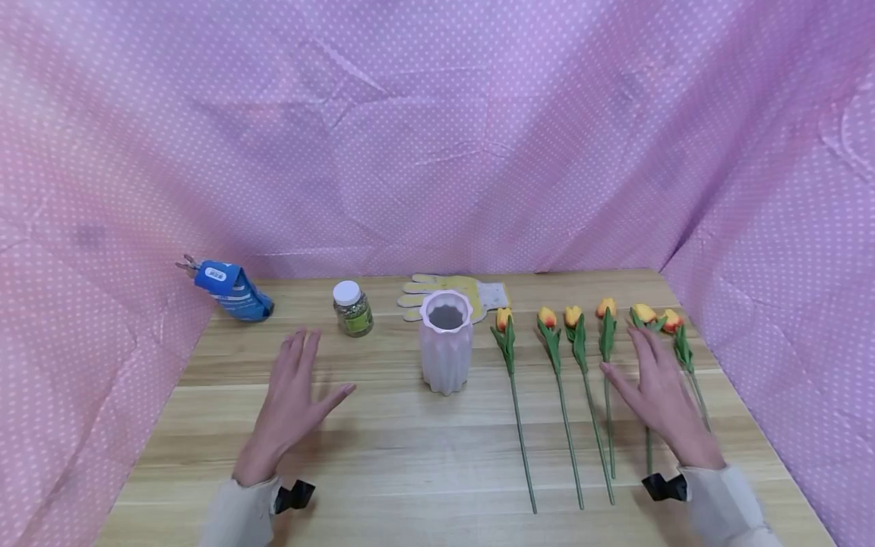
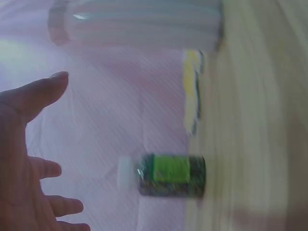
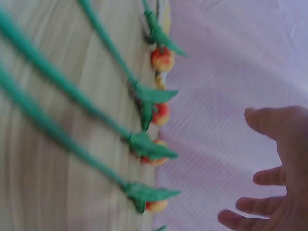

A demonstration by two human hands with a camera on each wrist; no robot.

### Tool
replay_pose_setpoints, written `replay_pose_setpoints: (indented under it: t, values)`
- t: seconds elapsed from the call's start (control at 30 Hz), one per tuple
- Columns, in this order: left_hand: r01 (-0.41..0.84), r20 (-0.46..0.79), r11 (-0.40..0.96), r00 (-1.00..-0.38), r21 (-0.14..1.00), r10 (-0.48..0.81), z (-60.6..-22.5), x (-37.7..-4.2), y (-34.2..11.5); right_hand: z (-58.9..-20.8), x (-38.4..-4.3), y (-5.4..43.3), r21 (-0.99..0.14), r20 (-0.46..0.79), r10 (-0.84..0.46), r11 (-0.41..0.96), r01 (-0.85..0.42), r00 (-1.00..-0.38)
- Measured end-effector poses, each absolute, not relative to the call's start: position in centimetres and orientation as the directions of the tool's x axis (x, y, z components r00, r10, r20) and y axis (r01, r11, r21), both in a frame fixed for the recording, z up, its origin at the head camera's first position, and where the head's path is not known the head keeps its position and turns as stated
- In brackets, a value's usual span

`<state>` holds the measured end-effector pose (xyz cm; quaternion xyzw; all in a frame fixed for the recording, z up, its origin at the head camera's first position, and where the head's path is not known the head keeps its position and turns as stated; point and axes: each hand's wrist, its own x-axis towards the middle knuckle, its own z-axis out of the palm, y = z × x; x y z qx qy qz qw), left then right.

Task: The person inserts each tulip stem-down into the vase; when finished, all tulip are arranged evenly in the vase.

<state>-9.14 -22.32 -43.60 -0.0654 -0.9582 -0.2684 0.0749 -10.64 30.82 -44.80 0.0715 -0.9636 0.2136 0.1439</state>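
My left hand point(image 1: 289, 403) is held over the table's left part with fingers spread, holding nothing. Nearest to it is a small jar point(image 1: 355, 313) with a white lid and green label, which the left wrist view also shows. My right hand point(image 1: 661, 395) hovers, thumb apart, above the artificial tulips at the right and partly covers them. Several orange-yellow tulips point(image 1: 579, 349) lie side by side with long green stems; their leaves point(image 3: 151, 147) show in the right wrist view. Between the hands a pale pink fluted vase point(image 1: 446, 357) stands upright, with no flower visible in it.
Behind the vase lies a yellow and white work glove point(image 1: 465, 292). A blue packet point(image 1: 239, 292) with a metal tool tip point(image 1: 187, 266) poking out stands at the back left. Pink dotted cloth point(image 1: 437, 152) hangs around the wooden table point(image 1: 383, 471).
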Motion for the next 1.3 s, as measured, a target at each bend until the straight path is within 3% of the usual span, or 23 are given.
replay_pose_setpoints:
  t: [0.17, 0.43, 0.9, 1.3]
  values:
    - [0.206, 0.225, 0.746, -0.971, 0.633, 0.076, -42.9, -9.7, -20.7, -44.2, -10.4, 29.1, -0.495, 0.295, -0.05, 0.846, -0.198, -0.954]
    - [0.288, 0.32, 0.583, -0.946, 0.76, 0.051, -42.2, -10.9, -17.5, -44.4, -10.6, 26.2, -0.546, 0.214, -0.06, 0.82, -0.17, -0.975]
    - [0.435, 0.427, 0.297, -0.899, 0.85, 0.094, -42.4, -13.4, -12.2, -46.2, -11.7, 21.6, -0.657, 0.057, -0.076, 0.748, -0.095, -0.995]
    - [0.408, 0.382, 0.245, -0.912, 0.88, 0.148, -42.8, -14.4, -8.9, -48.5, -12.8, 19.2, -0.673, -0.093, -0.057, 0.74, 0.02, -0.994]
